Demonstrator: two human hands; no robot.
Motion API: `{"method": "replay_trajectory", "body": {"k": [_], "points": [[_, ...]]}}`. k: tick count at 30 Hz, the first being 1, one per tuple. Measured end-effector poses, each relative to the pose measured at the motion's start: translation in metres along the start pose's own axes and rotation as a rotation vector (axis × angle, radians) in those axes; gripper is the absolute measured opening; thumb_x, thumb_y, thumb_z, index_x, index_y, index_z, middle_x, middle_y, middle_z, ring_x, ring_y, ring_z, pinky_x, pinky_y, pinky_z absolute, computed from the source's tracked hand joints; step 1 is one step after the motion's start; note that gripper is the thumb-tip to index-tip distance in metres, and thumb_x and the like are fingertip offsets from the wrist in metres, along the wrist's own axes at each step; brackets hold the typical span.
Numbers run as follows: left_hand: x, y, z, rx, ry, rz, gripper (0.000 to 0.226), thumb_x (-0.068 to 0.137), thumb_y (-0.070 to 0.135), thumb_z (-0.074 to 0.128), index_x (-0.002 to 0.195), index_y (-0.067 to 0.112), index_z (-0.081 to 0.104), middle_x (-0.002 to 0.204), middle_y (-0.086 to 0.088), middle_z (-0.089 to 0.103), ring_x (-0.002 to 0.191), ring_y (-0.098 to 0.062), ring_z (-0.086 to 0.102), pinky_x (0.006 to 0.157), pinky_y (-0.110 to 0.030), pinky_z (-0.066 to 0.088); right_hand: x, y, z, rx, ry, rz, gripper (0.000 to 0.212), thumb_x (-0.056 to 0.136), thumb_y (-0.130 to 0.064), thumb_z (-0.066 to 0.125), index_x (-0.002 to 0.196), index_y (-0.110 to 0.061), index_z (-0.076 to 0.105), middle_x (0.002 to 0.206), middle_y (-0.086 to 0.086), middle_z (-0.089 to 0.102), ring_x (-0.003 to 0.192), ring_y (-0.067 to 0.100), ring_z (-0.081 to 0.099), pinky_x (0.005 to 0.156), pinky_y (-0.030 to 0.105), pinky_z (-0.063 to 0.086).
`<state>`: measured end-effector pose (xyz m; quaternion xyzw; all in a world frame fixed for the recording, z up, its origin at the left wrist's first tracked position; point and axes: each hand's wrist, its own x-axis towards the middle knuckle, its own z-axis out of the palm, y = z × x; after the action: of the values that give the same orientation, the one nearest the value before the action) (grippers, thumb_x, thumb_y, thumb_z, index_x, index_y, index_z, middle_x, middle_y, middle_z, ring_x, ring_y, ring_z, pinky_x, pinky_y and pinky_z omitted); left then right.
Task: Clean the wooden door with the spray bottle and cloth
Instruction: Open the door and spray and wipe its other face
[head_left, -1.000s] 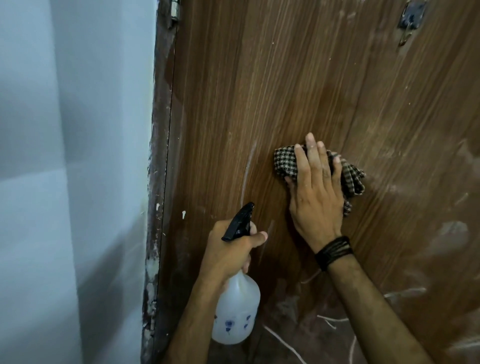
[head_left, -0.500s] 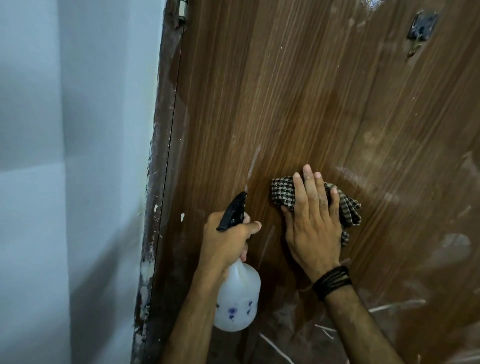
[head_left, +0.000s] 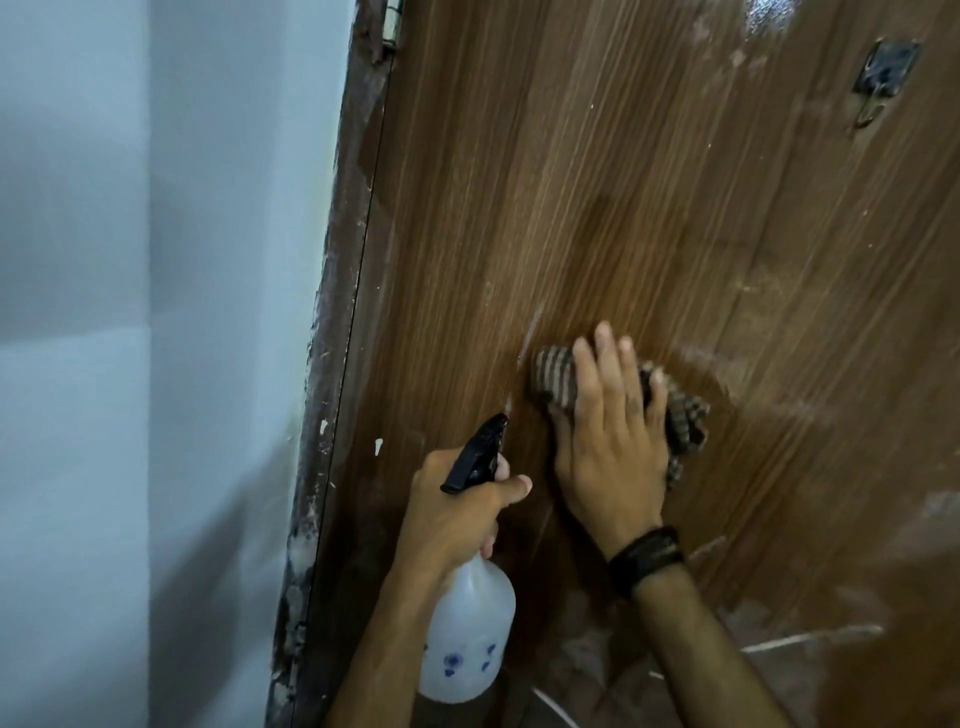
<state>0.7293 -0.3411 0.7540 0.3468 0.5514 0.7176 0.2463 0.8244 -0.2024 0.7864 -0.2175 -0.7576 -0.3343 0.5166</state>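
The wooden door (head_left: 597, 197) fills the right of the view, streaked with pale smears and paint marks. My right hand (head_left: 610, 441) lies flat with straight fingers, pressing a checked cloth (head_left: 556, 382) against the door at mid height. The cloth shows to the left and right of the hand. My left hand (head_left: 452, 514) grips the neck of a white spray bottle (head_left: 465, 644) with a black trigger head, just below and left of the cloth. The nozzle points up at the door.
A dark, chipped door frame (head_left: 332, 364) runs down the door's left edge, with a hinge (head_left: 392, 23) at the top. A pale wall (head_left: 156, 312) lies to the left. A dark metal hook (head_left: 883, 73) sits on the door at upper right.
My right hand has slid the cloth downward on the door. My left hand and the bottle have stayed about where they were.
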Motion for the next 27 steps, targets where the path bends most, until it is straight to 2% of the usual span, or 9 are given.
{"method": "replay_trajectory", "body": {"k": [3,6,15,17,19,23,27], "points": [[0.001,0.001,-0.006,-0.014,0.005,0.004,0.019,0.087,0.008,0.074,0.081,-0.001,0.059,0.070,-0.011,0.056,0.040,-0.013,0.045,0.043,-0.024,0.041,0.057,0.001,-0.005,-0.006,0.063,0.063,0.056,0.107,-0.029,0.043,0.157,-0.009,0.028,0.165,0.012,0.022,0.154,0.026,0.016,0.125,0.047,0.010],[0.002,0.002,-0.012,-0.035,0.008,0.008,0.014,0.087,0.007,0.074,0.081,0.004,0.062,0.070,-0.011,0.056,0.039,-0.013,0.044,0.042,-0.023,0.041,0.077,-0.007,-0.003,-0.011,0.058,0.052,0.055,0.108,-0.029,0.042,0.157,-0.008,0.028,0.165,0.013,0.022,0.154,0.026,0.016,0.126,0.046,0.006],[0.006,0.001,-0.021,-0.029,-0.009,0.000,0.015,0.087,0.007,0.074,0.078,0.007,0.062,0.068,-0.013,0.058,0.038,-0.014,0.044,0.041,-0.025,0.040,-0.008,-0.028,0.011,-0.040,-0.112,-0.198,0.063,0.104,-0.029,0.053,0.158,-0.009,0.027,0.166,0.012,0.019,0.154,0.025,0.014,0.126,0.046,0.010],[0.006,0.000,-0.026,-0.028,-0.013,-0.005,0.015,0.087,0.007,0.074,0.079,0.007,0.062,0.068,-0.012,0.057,0.038,-0.013,0.043,0.041,-0.025,0.040,-0.011,-0.025,0.010,-0.031,-0.105,-0.174,0.064,0.103,-0.028,0.056,0.157,-0.009,0.028,0.166,0.012,0.019,0.154,0.025,0.015,0.126,0.046,0.009],[0.006,-0.002,-0.033,-0.027,-0.014,-0.007,0.014,0.087,0.008,0.074,0.080,0.007,0.062,0.068,-0.013,0.057,0.037,-0.014,0.043,0.041,-0.025,0.039,0.006,-0.021,0.006,-0.016,-0.052,-0.073,0.063,0.102,-0.024,0.057,0.156,-0.008,0.030,0.165,0.013,0.021,0.154,0.026,0.015,0.125,0.046,0.007],[0.005,-0.002,-0.044,-0.028,-0.010,-0.004,0.018,0.088,0.008,0.074,0.077,0.010,0.061,0.067,-0.013,0.058,0.037,-0.013,0.044,0.041,-0.024,0.039,0.076,-0.009,-0.007,-0.005,0.075,0.171,0.055,0.107,-0.030,0.041,0.156,-0.008,0.028,0.165,0.013,0.020,0.154,0.027,0.014,0.125,0.048,0.007],[0.009,0.002,-0.048,-0.038,-0.027,0.012,0.019,0.088,0.007,0.073,0.075,0.010,0.060,0.066,-0.011,0.057,0.037,-0.013,0.043,0.041,-0.023,0.039,0.112,-0.020,-0.004,-0.026,0.061,0.086,0.055,0.109,-0.032,0.037,0.157,-0.008,0.026,0.166,0.012,0.019,0.154,0.027,0.013,0.126,0.048,0.006]]}}
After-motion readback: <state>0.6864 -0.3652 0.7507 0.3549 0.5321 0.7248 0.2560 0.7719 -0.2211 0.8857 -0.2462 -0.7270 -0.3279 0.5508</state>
